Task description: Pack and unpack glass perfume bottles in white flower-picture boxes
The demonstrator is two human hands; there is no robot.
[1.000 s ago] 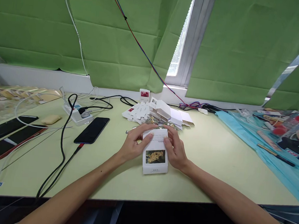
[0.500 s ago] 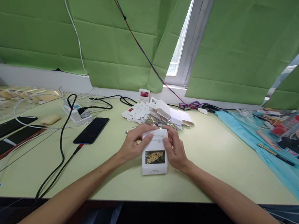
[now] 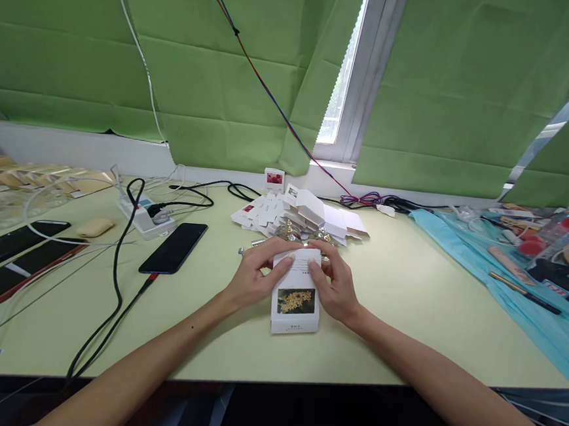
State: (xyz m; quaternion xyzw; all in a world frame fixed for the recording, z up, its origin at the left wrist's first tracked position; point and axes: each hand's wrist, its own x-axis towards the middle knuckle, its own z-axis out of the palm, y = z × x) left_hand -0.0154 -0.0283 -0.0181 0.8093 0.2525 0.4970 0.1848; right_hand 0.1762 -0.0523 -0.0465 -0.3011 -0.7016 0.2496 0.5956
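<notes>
A white paper box [image 3: 294, 322] with a picture of yellow flowers and some small print lies at the middle of the table, its short end toward me. My left hand [image 3: 263, 270] grips its far left edge, thumb on top. On the far right edge my right hand [image 3: 332, 281] holds it the same way, thumb pressed on the printed face. The fingers behind the box are partly hidden. Just beyond my hands are shiny metallic items [image 3: 289, 230], partly covered. Behind them is a loose pile of white cards and flat boxes [image 3: 269, 213].
A black phone [image 3: 173, 248] on a cable lies to the left, near a white power strip [image 3: 150, 221]. Further left are two more dark phones [image 3: 14, 270]. At the right, a blue cloth [image 3: 477, 267] bears a pen [image 3: 524, 293] and clutter. A small card [image 3: 274, 179] stands at the back.
Both hands keep their hold on the box, which has barely shifted. At the far left edge, part of another person's hand has come into view.
</notes>
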